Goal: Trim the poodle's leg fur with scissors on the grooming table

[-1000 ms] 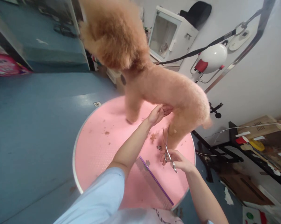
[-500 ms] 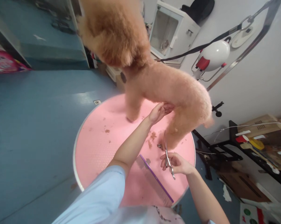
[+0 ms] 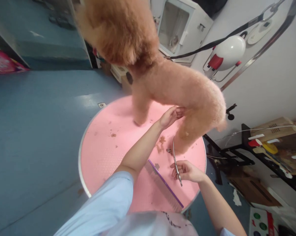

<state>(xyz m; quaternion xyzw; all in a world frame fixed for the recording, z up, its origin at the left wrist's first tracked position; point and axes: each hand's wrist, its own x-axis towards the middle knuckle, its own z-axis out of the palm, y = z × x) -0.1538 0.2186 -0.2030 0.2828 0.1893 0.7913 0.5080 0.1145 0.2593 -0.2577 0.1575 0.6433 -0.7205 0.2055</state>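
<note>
My right hand (image 3: 188, 171) grips slim silver scissors (image 3: 176, 161), blades together, tips up beside hind leg of fluffy tan dog (image 3: 167, 82) standing on pink table; my left hand (image 3: 169, 117) under its belly.

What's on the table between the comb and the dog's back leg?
In the head view, the scissors in the right hand, plus fur clippings on the pink table.

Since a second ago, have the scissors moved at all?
Yes. The scissors in the right hand have swung more upright, and their handle end has drawn away from the purple comb lying on the pink table.
</note>
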